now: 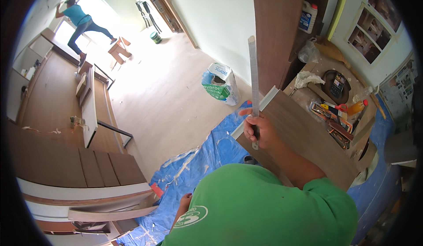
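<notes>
My right hand [263, 130] is closed around the lower part of a long steel ruler [253, 76]. The ruler stands nearly upright, its lower end showing just below my fingers. Under that hand and forearm lies a brown wood-grain panel [304, 131], with a pale edge strip [269, 98] at its far end. Only a small part of my left hand [186, 199] shows, low beside my green shirt. Its fingers are mostly hidden, and I cannot make out anything in them.
A blue sheet [211, 144] covers the floor ahead, with an opened bag [220, 85] beyond it. Tools [335, 118] and an orange bottle [358, 107] crowd the right. Far left, a person [79, 21] straddles a cabinet and a wooden stool [119, 50].
</notes>
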The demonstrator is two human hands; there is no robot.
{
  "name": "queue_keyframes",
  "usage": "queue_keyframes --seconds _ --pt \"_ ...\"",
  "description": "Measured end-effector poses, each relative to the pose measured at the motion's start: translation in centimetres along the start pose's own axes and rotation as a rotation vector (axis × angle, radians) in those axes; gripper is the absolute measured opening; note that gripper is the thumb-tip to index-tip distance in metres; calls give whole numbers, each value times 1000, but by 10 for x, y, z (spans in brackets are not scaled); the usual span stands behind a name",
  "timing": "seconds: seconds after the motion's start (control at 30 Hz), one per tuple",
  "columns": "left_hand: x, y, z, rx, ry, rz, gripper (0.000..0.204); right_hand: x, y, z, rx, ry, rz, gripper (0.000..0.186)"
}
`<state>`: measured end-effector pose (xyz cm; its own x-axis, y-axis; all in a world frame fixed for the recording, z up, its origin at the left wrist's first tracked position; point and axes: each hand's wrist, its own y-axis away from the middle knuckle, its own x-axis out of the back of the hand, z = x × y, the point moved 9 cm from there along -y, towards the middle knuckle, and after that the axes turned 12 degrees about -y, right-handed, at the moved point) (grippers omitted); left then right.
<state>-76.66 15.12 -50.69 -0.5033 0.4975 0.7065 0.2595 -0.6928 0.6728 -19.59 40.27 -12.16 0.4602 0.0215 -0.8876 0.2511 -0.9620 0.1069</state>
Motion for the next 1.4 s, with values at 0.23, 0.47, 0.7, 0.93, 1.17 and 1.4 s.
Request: queue_keyframes --seconds 0.23,0.47,0.7,0.93,1.17,1.4 --pt "7 -29 -24 -204 -34 -13 43 6 -29 -25 87 201 169 29" --pt "54 -61 -105 -202 -151 -115 37 -29 39 -24 458 314 363 33" --pt "146 -114 -88 -194 -236 -208 34 41 191 42 590 451 925 34" --pt "172 -176 -30 -180 -273 -284 35 110 352 211 194 889 1419 38" --pt "112 -142 185 -546 -282 -260 26 184 497 381 -291 893 1552 43" --pt "63 -19 322 -892 -377 -214 34 226 554 365 37 825 1722 37"
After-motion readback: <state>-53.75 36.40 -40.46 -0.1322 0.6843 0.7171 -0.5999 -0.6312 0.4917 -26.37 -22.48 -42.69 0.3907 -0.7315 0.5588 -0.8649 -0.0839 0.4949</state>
